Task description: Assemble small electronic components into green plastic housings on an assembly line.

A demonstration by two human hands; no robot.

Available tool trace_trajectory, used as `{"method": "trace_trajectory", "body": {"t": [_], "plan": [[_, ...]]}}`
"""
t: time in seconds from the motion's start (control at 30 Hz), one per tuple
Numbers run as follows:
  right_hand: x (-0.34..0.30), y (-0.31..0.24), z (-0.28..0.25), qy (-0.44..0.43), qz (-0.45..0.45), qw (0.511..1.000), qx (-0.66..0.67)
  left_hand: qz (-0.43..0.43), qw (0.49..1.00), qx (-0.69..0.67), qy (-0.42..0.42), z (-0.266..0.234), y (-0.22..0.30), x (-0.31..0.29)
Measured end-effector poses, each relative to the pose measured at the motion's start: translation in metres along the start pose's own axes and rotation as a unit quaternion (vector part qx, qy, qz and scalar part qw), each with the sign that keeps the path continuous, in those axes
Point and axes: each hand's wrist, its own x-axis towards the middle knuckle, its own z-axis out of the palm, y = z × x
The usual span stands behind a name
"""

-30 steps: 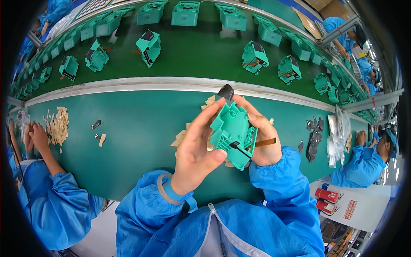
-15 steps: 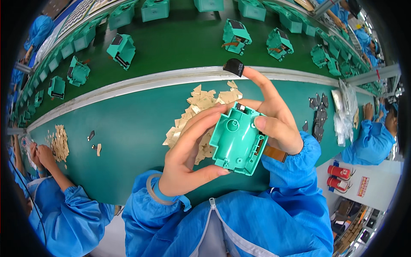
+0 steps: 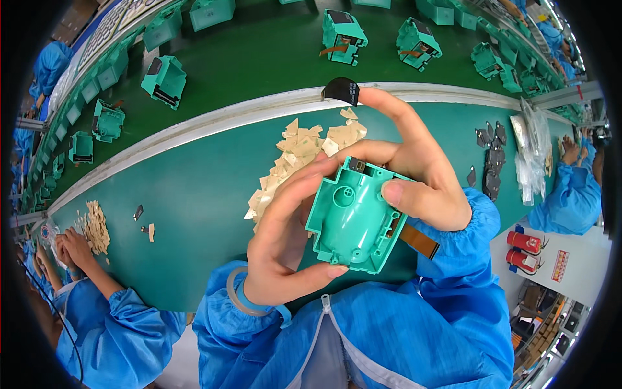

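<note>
In front of my chest, a green plastic housing (image 3: 353,217) with a smooth curved middle and small screw posts is held between both hands. My left hand (image 3: 272,249) cups its left side, thumb at the lower edge. My right hand (image 3: 431,178) grips the upper right side, its thumb pressed on the face. A thin black piece with a curved edge (image 3: 343,91) clings to the tip of my raised right index finger, apart from the housing. From the housing's right side an orange-brown ribbon cable (image 3: 422,242) sticks out.
Beige adhesive-looking pieces (image 3: 295,155) are heaped behind my hands. Black parts (image 3: 495,159) and clear plastic bags (image 3: 531,155) lie to the right. Beyond a metal rail (image 3: 233,106), similar green housings (image 3: 345,37) stand on a dark green surface. A co-worker's hands (image 3: 74,249) are at the left.
My whole view has shifted slightly. Both hands keep their grip on the housing, and the black piece stays on my right fingertip. Housings beyond the rail appear farther left relative to the bench items.
</note>
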Motion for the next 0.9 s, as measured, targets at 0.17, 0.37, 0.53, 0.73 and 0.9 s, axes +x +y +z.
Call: {"method": "trace_trajectory", "body": {"t": [0.17, 0.37, 0.53, 0.73, 0.9], "plan": [[0.000, 0.004, -0.003, -0.003, -0.010, 1.000, -0.009, -0.017, 1.000, -0.019, 0.009, 0.003, 0.001, 0.000], [-0.002, 0.007, -0.011, -0.015, -0.037, 0.998, -0.046, -0.041, 0.999, -0.016, -0.002, 0.004, 0.001, 0.001], [-0.003, 0.004, -0.012, -0.006, -0.012, 1.000, -0.013, -0.040, 0.999, -0.025, -0.022, 0.003, 0.001, 0.003], [-0.003, 0.007, -0.014, -0.010, -0.024, 1.000, -0.018, -0.030, 0.999, -0.027, -0.024, 0.003, -0.002, 0.002], [-0.003, 0.007, -0.016, -0.008, -0.026, 0.999, -0.033, -0.042, 0.999, -0.005, -0.020, 0.005, -0.002, 0.002]]}}
